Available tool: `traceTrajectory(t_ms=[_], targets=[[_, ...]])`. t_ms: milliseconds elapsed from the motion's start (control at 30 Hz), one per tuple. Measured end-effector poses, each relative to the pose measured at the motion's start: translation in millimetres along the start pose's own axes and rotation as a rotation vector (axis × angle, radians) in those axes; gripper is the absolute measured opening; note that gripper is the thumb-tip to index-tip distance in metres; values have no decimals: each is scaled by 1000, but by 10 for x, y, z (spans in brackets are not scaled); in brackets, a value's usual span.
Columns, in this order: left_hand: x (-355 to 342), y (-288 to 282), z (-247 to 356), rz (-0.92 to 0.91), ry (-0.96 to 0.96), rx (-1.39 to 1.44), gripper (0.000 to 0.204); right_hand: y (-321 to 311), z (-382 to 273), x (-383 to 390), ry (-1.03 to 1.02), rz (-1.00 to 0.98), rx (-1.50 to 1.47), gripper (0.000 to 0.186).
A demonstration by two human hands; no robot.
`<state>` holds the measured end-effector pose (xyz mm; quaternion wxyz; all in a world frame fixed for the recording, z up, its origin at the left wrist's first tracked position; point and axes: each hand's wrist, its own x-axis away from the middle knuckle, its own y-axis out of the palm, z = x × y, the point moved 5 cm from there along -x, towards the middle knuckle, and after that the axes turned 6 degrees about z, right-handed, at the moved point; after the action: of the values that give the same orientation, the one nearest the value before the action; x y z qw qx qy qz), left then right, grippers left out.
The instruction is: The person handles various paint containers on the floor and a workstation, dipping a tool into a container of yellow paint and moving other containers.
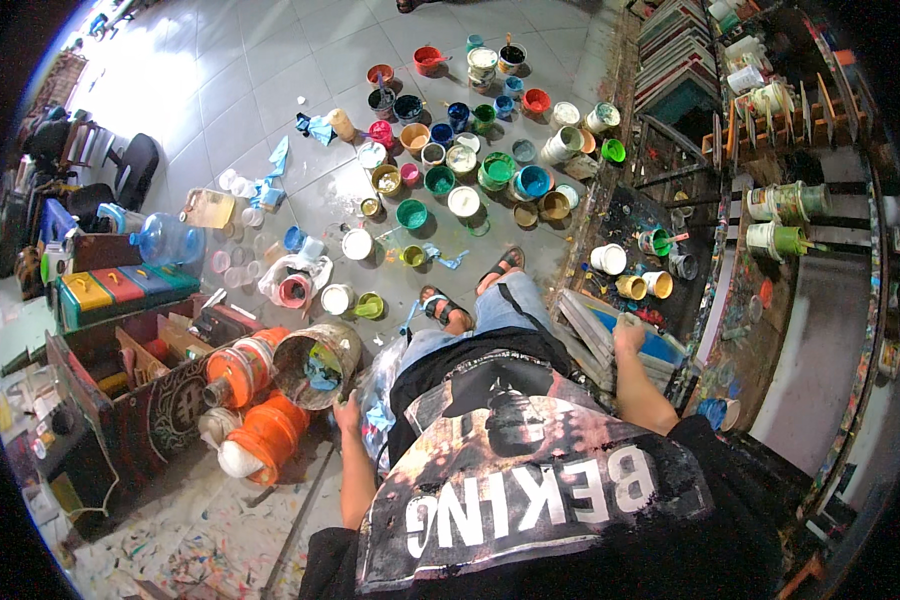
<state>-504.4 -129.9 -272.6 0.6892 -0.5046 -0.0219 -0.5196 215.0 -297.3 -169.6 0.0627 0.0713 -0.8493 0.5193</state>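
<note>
My left hand (347,412) hangs at the left of my body, fingers loosely curled. It overlaps the lower edge of a stained bucket (345,340) holding blue and green crumpled rags (323,367); I cannot tell whether they touch. Close by is a clear plastic bag (380,385). On the other side my right hand (628,335) is closed, fingers folded in, over a group of leaning frames (582,335) with a blue panel (662,348). Whether it grips a frame edge is hidden. My sandalled feet (450,310) stand on the tiled floor.
Many open paint pots, among them a green one (411,214) and a white one (357,243), spread over the floor ahead. Orange buckets (270,432), a wooden box (95,385) and a water jug (170,240) stand left. Paint-stained shelving (740,270) lines the right.
</note>
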Motion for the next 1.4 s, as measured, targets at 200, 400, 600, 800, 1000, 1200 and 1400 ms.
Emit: traceTrajectory(t_ms=[200,400,600,800,1000,1200,1400], targets=[[254,-125,81,9,-3,-16,64,3,-192,155,15,-60,-37,30],[355,-74,77,-5,-37,11,66,-109,-359,225,57,-55,-59,30],[443,-72,190,16,-70,6,65,-61,-263,103,52,-87,-25,32],[370,-194,61,76,-14,-47,67,39,-196,112,28,-89,-39,31],[284,-163,45,-12,-12,16,69,195,214,-116,17,-93,-40,33],[266,-131,139,-38,15,-16,61,-58,-50,131,-54,20,98,32],[-113,-107,-76,-183,122,63,42,344,793,-178,-144,31,10,31]])
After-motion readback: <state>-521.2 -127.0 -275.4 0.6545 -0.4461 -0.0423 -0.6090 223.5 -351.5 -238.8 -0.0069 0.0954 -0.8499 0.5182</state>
